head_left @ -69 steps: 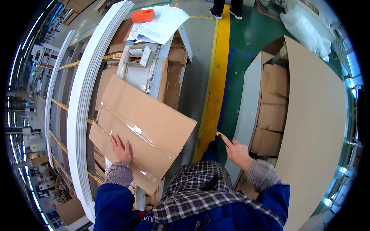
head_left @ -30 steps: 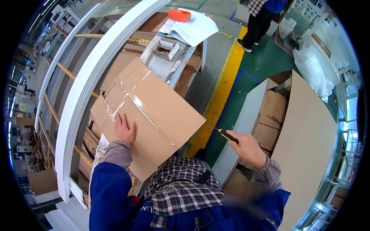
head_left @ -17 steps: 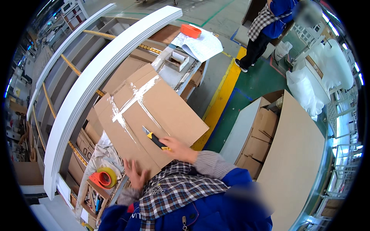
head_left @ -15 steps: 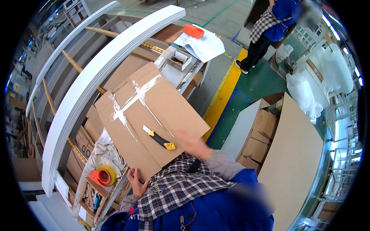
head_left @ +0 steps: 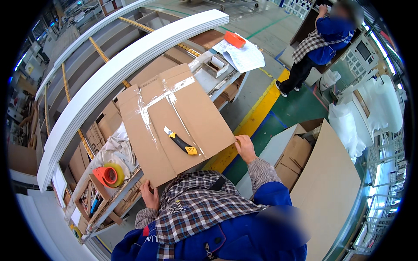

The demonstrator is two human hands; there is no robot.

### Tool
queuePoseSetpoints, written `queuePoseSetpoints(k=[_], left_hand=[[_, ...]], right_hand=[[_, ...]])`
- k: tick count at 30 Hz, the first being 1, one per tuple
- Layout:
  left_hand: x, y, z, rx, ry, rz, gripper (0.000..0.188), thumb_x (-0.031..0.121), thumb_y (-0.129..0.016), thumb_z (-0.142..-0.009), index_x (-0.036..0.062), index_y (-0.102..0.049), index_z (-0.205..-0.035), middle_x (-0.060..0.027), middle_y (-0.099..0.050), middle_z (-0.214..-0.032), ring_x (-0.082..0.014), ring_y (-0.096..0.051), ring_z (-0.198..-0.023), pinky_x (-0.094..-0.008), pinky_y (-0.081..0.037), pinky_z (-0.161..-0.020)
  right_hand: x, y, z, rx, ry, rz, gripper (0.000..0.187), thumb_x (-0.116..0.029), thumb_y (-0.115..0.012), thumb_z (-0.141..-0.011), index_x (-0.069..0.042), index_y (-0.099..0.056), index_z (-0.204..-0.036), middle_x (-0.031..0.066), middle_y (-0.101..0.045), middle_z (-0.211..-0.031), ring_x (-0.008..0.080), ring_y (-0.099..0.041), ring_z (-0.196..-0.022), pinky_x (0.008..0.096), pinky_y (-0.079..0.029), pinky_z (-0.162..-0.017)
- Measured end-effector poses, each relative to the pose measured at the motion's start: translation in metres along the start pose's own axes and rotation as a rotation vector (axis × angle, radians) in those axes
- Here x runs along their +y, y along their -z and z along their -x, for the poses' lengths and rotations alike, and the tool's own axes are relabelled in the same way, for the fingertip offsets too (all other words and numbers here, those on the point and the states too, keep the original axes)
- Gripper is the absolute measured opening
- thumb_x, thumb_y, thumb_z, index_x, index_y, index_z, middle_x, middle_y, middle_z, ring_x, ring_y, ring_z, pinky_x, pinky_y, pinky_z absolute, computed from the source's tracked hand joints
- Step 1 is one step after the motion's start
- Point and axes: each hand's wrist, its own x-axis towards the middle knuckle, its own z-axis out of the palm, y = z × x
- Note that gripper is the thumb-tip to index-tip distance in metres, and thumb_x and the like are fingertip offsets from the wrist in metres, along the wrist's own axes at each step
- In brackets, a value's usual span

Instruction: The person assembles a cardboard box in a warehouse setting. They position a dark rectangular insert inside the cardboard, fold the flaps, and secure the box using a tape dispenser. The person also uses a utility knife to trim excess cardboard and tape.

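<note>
A flattened cardboard box (head_left: 148,126) with shiny strips of clear tape lies across the workbench in front of me. On top of it rests a utility knife (head_left: 183,144) with a black and yellow handle, its blade out and pointing away to the left. My right hand (head_left: 247,149) pinches the box's right corner between thumb and fingers. At the near left corner, my left hand (head_left: 150,196) is closed on the cardboard edge. Neither hand touches the knife.
Long white curved mouldings (head_left: 130,65) span a rack on the left. Beside the box sit a red tape dispenser (head_left: 104,175) and a wooden tool tray (head_left: 90,198). Papers (head_left: 248,56) lie at the far bench end. A large bin (head_left: 326,174) holds cardboard; a co-worker (head_left: 324,39) stands beyond.
My right hand has come down from above the cardboard to its right corner and taken hold there. The box has turned slightly, with the knife still on it.
</note>
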Motion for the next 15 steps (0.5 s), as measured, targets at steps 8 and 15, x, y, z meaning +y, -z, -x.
queuePoseSetpoints(k=[8, 15], left_hand=[[0.013, -0.003, -0.012, 0.235, 0.165, 0.104, 0.032, -0.005, -0.051, -0.073, 0.0014, -0.05, -0.105, -0.0138, -0.051, -0.086, -0.029, -0.052, -0.079, -0.0337, -0.043, -0.068], [-0.003, -0.001, -0.012, 0.214, 0.09, -0.044, 0.03, 0.003, -0.057, -0.079, 0.0039, -0.05, -0.108, -0.0099, -0.054, -0.084, -0.0204, -0.054, -0.072, -0.0306, -0.045, -0.064]], right_hand=[[-0.009, -0.012, 0.013, 0.1, -0.107, -0.078, 0.01, -0.003, -0.057, -0.073, 0.002, -0.055, -0.082, 0.0142, -0.053, -0.077, 0.0303, -0.053, -0.074, 0.0357, -0.045, -0.065], [-0.011, -0.031, 0.043, 0.078, -0.67, -0.664, 0.015, -0.007, -0.058, -0.08, 0.004, -0.059, -0.091, -0.0005, -0.057, -0.071, 0.0054, -0.047, -0.061, 0.0205, -0.04, -0.055]])
